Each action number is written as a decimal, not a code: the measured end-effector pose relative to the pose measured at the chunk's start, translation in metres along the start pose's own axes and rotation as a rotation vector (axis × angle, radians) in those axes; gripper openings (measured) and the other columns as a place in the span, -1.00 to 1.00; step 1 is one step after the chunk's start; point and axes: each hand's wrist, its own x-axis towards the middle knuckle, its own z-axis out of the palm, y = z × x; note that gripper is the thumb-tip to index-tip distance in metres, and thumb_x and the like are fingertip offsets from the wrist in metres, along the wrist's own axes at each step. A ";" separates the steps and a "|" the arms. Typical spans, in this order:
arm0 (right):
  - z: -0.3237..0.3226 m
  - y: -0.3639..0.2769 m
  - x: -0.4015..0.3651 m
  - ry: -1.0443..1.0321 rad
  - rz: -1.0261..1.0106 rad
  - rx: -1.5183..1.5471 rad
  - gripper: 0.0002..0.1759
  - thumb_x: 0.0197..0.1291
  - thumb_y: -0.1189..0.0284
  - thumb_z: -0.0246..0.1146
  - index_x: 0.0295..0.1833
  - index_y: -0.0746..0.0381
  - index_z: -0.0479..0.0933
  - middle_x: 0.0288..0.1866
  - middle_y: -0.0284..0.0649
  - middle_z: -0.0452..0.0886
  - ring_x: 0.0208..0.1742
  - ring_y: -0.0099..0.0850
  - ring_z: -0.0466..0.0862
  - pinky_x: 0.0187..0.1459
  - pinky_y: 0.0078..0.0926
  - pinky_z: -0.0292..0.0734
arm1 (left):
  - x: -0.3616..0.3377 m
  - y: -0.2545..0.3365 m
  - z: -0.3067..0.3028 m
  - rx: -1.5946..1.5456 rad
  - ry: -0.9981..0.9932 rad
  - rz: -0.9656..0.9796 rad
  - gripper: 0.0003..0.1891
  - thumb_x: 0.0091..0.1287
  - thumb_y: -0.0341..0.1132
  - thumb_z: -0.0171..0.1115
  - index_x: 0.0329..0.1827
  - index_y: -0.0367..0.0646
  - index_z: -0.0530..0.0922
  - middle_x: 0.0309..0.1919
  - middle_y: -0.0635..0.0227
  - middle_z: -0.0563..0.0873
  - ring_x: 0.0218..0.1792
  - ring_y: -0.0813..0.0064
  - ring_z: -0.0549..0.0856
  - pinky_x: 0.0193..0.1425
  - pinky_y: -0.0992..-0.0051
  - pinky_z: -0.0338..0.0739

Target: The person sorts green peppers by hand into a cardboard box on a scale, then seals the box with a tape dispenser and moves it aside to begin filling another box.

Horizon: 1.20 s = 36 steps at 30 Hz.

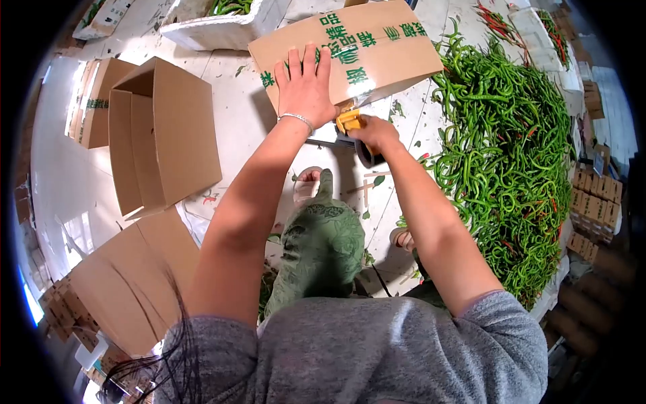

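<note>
A closed cardboard box with green printed characters lies at the top middle of the head view. My left hand presses flat on its near left part, fingers spread. Just right of it, my right hand is wrapped round a yellow tape dispenser, held against the box's near side. A dark roll hangs under that hand. Clear tape shows shiny along the box's near edge; the exact contact of the dispenser is partly hidden by my left thumb.
A large heap of green chili peppers covers the floor on the right. An open cardboard box stands at left, with a flat cardboard piece nearer me. A white foam box of peppers is behind. Stacked cartons stand far right.
</note>
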 end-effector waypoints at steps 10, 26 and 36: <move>0.199 0.190 -0.085 -0.373 -0.107 -0.109 -0.17 -0.06 -0.02 0.26 0.22 0.32 0.30 0.00 0.16 0.55 0.04 0.01 0.56 0.02 -0.20 0.47 | -0.009 -0.008 -0.007 -0.031 -0.036 0.010 0.03 -0.10 0.00 0.36 0.46 -0.08 0.04 0.45 0.11 0.04 0.45 0.00 -0.05 0.44 -0.07 -0.20; 0.086 0.193 -0.192 0.094 -0.136 0.726 -0.43 0.17 0.36 0.21 0.28 0.33 0.33 -0.22 -0.23 0.63 -0.32 -0.48 0.59 -0.28 -0.52 0.48 | -0.130 -0.173 -0.101 0.245 0.279 -0.711 -0.27 0.08 -0.10 0.30 0.30 -0.14 0.25 0.16 0.16 0.41 0.18 0.19 0.41 0.24 0.14 0.22; 0.080 0.171 -0.237 0.115 -0.226 0.786 -0.51 0.14 0.39 0.25 0.18 0.36 0.43 -0.38 -0.29 0.59 -0.40 -0.57 0.49 -0.37 -0.59 0.40 | -0.283 -0.233 -0.070 -0.165 -0.322 -0.730 -0.73 0.19 -0.35 0.05 -0.16 -0.31 0.62 -0.11 -0.07 0.64 -0.03 0.04 0.63 0.07 0.21 0.51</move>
